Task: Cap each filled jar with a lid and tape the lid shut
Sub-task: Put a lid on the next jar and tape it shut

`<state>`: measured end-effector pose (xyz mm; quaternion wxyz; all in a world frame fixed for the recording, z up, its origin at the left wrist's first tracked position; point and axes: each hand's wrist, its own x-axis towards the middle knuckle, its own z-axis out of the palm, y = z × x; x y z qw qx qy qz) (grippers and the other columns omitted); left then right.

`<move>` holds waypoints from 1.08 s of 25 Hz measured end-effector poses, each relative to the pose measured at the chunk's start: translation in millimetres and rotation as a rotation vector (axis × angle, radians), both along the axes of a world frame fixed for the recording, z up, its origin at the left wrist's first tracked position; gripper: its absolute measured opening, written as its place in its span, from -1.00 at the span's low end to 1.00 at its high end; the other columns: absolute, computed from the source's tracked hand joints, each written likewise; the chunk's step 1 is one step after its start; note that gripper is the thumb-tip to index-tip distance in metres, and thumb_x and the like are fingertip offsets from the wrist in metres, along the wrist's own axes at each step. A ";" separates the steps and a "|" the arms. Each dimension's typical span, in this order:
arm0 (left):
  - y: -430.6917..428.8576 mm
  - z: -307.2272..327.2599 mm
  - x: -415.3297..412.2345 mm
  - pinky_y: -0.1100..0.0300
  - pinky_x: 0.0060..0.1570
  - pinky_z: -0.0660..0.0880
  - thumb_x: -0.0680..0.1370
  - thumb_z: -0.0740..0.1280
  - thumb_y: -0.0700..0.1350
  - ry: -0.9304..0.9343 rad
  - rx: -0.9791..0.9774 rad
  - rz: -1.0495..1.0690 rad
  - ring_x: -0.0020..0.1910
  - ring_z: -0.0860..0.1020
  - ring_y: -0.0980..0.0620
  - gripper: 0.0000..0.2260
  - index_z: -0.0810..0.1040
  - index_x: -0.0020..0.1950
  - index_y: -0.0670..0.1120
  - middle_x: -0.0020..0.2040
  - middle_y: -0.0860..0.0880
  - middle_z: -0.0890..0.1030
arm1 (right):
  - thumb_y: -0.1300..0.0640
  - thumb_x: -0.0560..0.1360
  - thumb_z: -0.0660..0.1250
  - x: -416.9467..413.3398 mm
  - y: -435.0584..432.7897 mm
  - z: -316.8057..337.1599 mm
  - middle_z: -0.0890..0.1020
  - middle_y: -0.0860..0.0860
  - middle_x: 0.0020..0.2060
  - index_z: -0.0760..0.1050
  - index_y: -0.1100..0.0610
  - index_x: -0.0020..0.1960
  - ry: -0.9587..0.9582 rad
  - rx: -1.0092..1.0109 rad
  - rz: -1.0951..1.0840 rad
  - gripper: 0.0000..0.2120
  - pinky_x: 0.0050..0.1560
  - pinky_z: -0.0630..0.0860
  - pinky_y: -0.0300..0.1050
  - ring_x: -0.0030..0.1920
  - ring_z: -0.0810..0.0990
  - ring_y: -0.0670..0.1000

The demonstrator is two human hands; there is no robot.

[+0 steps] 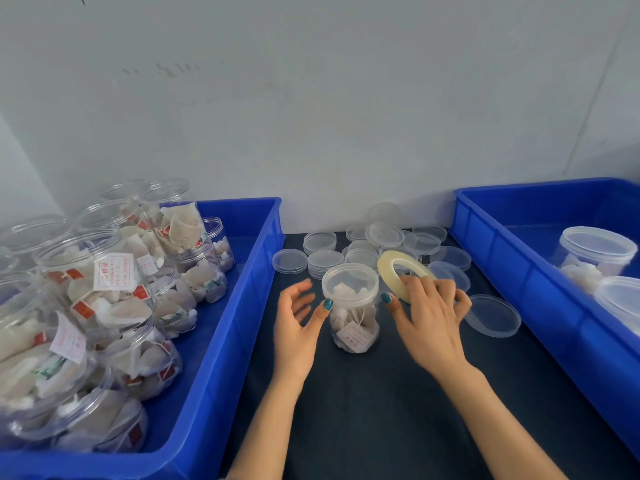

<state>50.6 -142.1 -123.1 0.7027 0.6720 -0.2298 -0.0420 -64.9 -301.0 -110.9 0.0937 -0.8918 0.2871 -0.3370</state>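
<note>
A clear jar (353,327) filled with tea bags stands on the dark table between my hands, with a clear lid (349,283) on top. My left hand (298,323) is beside the jar on its left, fingers relaxed, its thumb tip touching the lid's rim. My right hand (427,317) is on the jar's right and grips a roll of clear tape (398,268), held tilted just behind the lid.
A pile of loose clear lids (384,242) lies behind the jar, and one lid (491,316) lies to the right. The blue bin on the left (221,375) holds several uncapped filled jars. The blue bin on the right (540,285) holds capped jars (595,252).
</note>
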 end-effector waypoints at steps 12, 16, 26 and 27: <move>-13.5 -1.6 -6.0 0.26 0.30 0.46 0.59 0.29 0.18 -0.013 -0.019 -0.271 0.34 0.48 0.20 -0.57 0.40 0.43 0.07 0.32 0.20 0.55 | -0.04 0.58 0.30 -0.6 -4.6 -4.2 0.58 -0.01 0.10 0.51 0.10 0.22 -0.040 0.048 0.054 -0.71 0.17 0.19 0.06 0.11 0.38 0.10; -26.7 0.9 -15.4 0.36 0.28 0.39 0.35 0.60 0.04 -0.196 0.199 -0.259 0.34 0.38 0.35 -0.19 0.20 0.46 0.18 0.32 0.35 0.41 | 0.02 0.58 0.33 -2.6 -2.9 2.5 0.56 0.00 0.00 0.48 0.17 0.23 -0.028 0.084 0.133 -0.70 -0.10 0.32 -0.09 -0.03 0.50 0.09; -5.9 10.1 8.3 0.41 -0.11 0.51 0.27 0.52 0.20 0.081 0.111 -0.345 0.02 0.63 0.26 -0.52 0.55 0.14 0.15 0.01 0.22 0.68 | -0.09 0.64 0.18 -18.0 -16.8 43.0 0.58 -0.10 -0.13 0.54 0.05 0.14 0.187 -0.059 0.255 -0.73 -0.22 0.16 -0.19 -0.25 0.43 -0.04; -5.0 9.4 7.7 0.34 -0.06 0.52 0.25 0.50 0.24 0.102 0.100 -0.351 0.04 0.64 0.20 -0.50 0.56 0.14 0.14 0.03 0.16 0.69 | -0.12 0.63 0.16 -17.5 -15.6 44.3 0.57 -0.10 -0.17 0.55 0.05 0.11 0.195 -0.031 0.233 -0.70 -0.29 0.15 -0.22 -0.26 0.45 -0.03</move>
